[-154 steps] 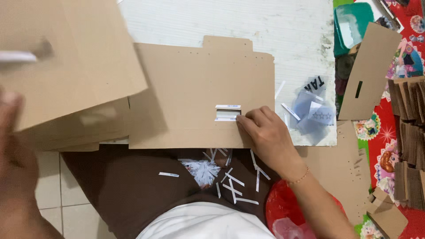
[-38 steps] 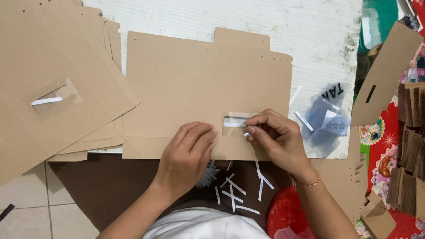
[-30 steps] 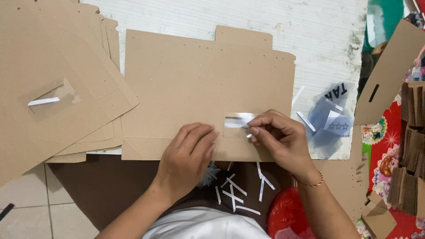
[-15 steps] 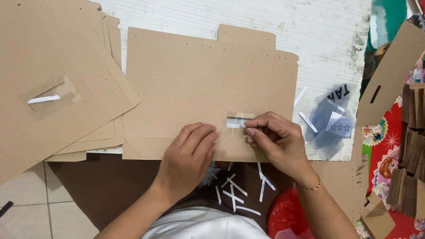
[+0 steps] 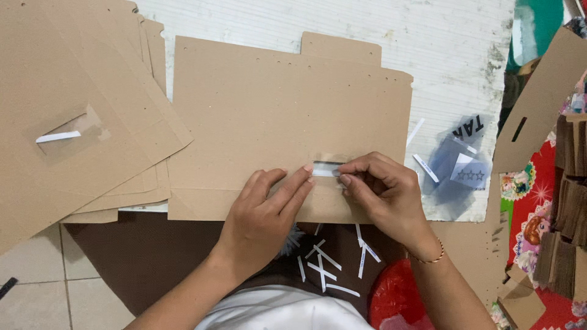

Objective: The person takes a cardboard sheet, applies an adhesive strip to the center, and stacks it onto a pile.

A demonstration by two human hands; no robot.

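- The left hand (image 5: 266,211), at lower centre of the frame, lies flat and open on the cardboard sheet (image 5: 269,116), fingers stretched, its fingertips reaching the left end of a small slot (image 5: 327,166) cut in the sheet.
- The right hand (image 5: 385,195), just right of centre, is curled, thumb and forefinger pinched on a white strip (image 5: 325,173) at the slot; how far the strip runs under the fingers is hidden.
- The sheet lies across the middle of the frame on a white worn tabletop (image 5: 452,55), with a tab along its top edge; its lower edge is partly covered by both hands.
- Below the hands, loose white paper strips (image 5: 324,269) lie scattered on a dark brown cloth (image 5: 140,256); some are hidden behind the wrists.
- A thin bracelet (image 5: 431,258) circles the right wrist.
- At the left, a stack of cardboard sheets (image 5: 79,110) is cut off by the frame edge; the top one carries a taped white strip (image 5: 58,136).
- At right of centre, a clear plastic bag (image 5: 455,168) holds small cards, hard to make out.
- At the far right, more cardboard pieces (image 5: 538,104) are cropped by the edge.
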